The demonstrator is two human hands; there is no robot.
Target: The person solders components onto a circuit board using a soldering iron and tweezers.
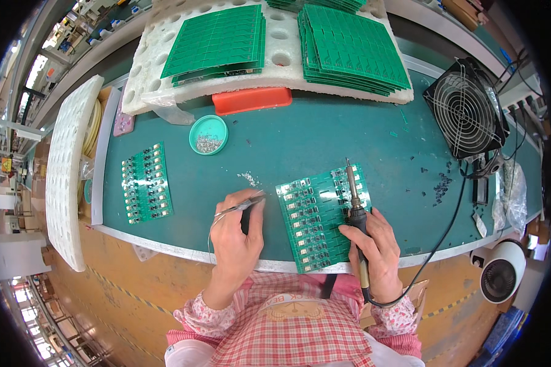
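Note:
A pair of metal tweezers [242, 205] is pinched in my left hand [236, 235], their tips near a small scatter of tiny pale parts [249, 178] on the green mat. My right hand [376, 252] grips a soldering iron [357, 214] by its dark handle. The iron's tip points away from me, over the upper right part of a green circuit board panel [318, 214] with rows of white and black components. That panel lies at the table's front edge. Whether the tip touches it I cannot tell.
Another populated panel [147, 186] lies left. A round teal dish [208, 134] of tiny parts and a red tray [252, 101] sit before white foam [281, 43] bearing stacked green panels [352, 52]. A black fan [466, 110] stands right, near scattered black bits [441, 186]. The iron's cord [444, 241] loops right.

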